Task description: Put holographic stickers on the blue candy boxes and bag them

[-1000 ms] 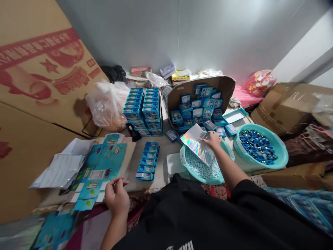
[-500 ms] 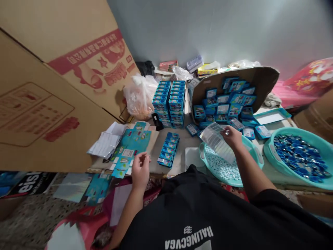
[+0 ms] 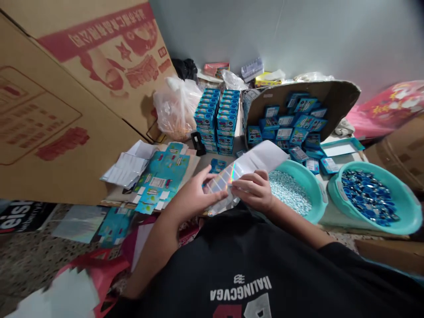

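Observation:
A sheet of clear, shiny stickers [image 3: 261, 157] is stretched between both hands in front of my chest, with a rainbow glint across it. My left hand [image 3: 207, 190] grips its near left end, thumb on top and fingers underneath. At the middle of the sheet, the fingers of my right hand [image 3: 253, 190] pinch its edge. Behind the sheet, a row of small blue boxes [image 3: 218, 165] is mostly hidden. To the right, a turquoise basin [image 3: 319, 194] holds small pale candies [image 3: 288, 192], its left part covered by the sheet and my right hand.
Stacked blue boxes [image 3: 227, 117] stand at the back. More boxes lie in an open cardboard carton [image 3: 341, 95]. Another turquoise basin [image 3: 410, 212] of blue pieces is far right. Flat blue cartons [image 3: 165, 170] and papers [image 3: 127, 165] lie left, beside a large cardboard box [image 3: 109, 115].
My right hand has brought the sticker sheet left from over the candy basin to my chest. My left hand has moved right and taken hold of its end. The view has shifted slightly.

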Action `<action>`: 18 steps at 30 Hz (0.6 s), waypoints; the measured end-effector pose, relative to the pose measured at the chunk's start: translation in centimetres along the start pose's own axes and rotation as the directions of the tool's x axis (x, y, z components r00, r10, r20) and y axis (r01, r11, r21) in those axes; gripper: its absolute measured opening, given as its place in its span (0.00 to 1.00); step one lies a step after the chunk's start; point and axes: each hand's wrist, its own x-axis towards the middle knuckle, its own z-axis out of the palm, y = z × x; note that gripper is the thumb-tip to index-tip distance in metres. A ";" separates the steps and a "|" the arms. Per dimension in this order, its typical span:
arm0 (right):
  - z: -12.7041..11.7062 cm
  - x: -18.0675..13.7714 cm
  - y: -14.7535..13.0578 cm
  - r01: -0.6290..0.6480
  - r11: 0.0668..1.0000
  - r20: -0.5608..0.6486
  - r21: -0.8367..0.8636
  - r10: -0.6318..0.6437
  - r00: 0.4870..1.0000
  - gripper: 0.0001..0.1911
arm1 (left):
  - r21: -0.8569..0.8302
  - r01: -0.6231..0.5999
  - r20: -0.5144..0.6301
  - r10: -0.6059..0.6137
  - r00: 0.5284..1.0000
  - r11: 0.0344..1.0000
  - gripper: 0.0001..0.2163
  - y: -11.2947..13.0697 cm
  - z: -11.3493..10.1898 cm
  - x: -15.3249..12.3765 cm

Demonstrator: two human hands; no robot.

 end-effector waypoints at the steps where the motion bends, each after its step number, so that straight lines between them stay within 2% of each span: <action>1: 0.3 0.1 -0.1 -0.004 1.000 0.026 0.011 0.004 1.000 0.09 | -0.024 0.044 0.051 -0.043 0.998 0.999 0.32 -0.3 0.0 0.1; 3: 0.8 0.4 -0.3 -0.067 0.997 0.125 0.030 0.063 0.990 0.09 | -0.028 0.065 0.042 -0.064 0.997 0.997 0.26 -0.8 0.3 0.2; 5: 0.7 1.0 -0.3 -0.167 0.985 0.249 0.045 0.151 0.957 0.11 | 0.009 0.029 -0.041 -0.028 0.999 1.000 0.19 -1.1 0.3 0.1; 7: 0.0 1.9 -0.2 -0.257 0.964 0.349 0.069 0.218 0.912 0.19 | 0.074 0.014 -0.122 -0.005 0.992 0.997 0.16 -1.3 -0.1 -0.2; 9: -1.4 2.8 0.0 -0.316 0.946 0.394 0.075 0.263 0.881 0.30 | 0.142 0.026 -0.113 -0.010 0.994 0.990 0.14 -1.4 -0.9 -0.7; 11: -2.7 3.8 0.4 -0.352 0.935 0.400 0.047 0.305 0.864 0.34 | 0.172 0.022 -0.051 -0.013 0.999 0.985 0.12 -1.4 -1.8 -1.4; 13: -3.5 4.7 0.9 -0.374 0.926 0.423 0.048 0.321 0.848 0.27 | 0.151 0.000 -0.006 0.001 1.000 0.988 0.12 -1.4 -2.4 -2.1; 15: -3.4 5.1 1.4 -0.409 0.905 0.487 0.116 0.308 0.818 0.12 | 0.139 -0.039 0.004 0.039 0.999 0.990 0.13 -1.5 -2.7 -2.5; 16: -3.1 5.2 1.6 -0.436 0.887 0.514 0.150 0.307 0.801 0.06 | 0.167 -0.073 -0.004 0.075 0.997 0.983 0.13 -1.5 -2.7 -2.5; 18: -2.1 5.2 1.7 -0.494 0.854 0.539 0.163 0.342 0.770 0.06 | 0.332 -0.133 -0.089 0.172 0.981 0.934 0.14 -1.6 -2.6 -2.3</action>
